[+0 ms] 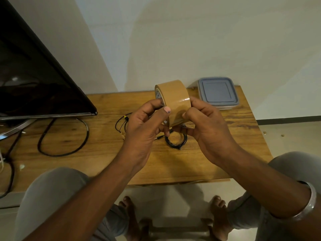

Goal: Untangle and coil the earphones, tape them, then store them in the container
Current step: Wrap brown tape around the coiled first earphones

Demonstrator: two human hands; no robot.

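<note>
- Brown tape roll (173, 100) is in the middle of my head view, held up above the wooden desk (104, 153) by both hands.
- The left hand (147, 122) grips the roll's left side, with the thumb on the tape face.
- The right hand (206, 126) grips the right side with curled fingers.
- The black earphones (176, 140) lie coiled on the desk, just below the hands.
- I see the grey container (218, 92), lid on, at the far right desk corner.
</note>
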